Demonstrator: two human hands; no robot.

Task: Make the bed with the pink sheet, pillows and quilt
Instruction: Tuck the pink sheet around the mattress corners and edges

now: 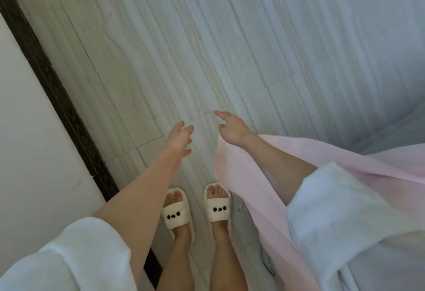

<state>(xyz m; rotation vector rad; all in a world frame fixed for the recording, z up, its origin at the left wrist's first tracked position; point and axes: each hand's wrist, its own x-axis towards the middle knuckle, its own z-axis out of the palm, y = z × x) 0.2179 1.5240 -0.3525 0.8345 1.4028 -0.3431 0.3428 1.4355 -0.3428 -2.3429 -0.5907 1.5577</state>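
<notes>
Hands out in front, low over the floor: left hand (180, 140) spread with straight fingers, gripping nothing; right hand (231, 129) with the forefinger stretched out and the other fingers tucked under. Cannot tell whether those tucked fingers pinch cloth or merely lie against it. Close under the right wrist and forearm, the pink sheet (253, 194), draped along the arm, running back beneath the white sleeve (333, 210) and trailing off toward the right edge of view, blurred there as if in motion. Well clear of the left hand, touching or just beside the right. Judging by this, mid-carry or mid-spread, with nothing laid flat yet and neither pillows nor quilt in view. To do it well: find a hem or corner with the free left hand, take a second hold well apart from the first, and lift the cloth taut between both hands before casting it over the mattress. Keep the hanging part off the floor and away from the slippers (177, 214) below, since a trailing edge invites a tread or a trip. Further down, pale wood-grain floor (184, 49), with a dark skirting (57, 97) and white wall (27, 141) on the left. Farthest, at upper right, what looks like the pale bed (379, 49), beyond the sheet, on the right hand's side.
</notes>
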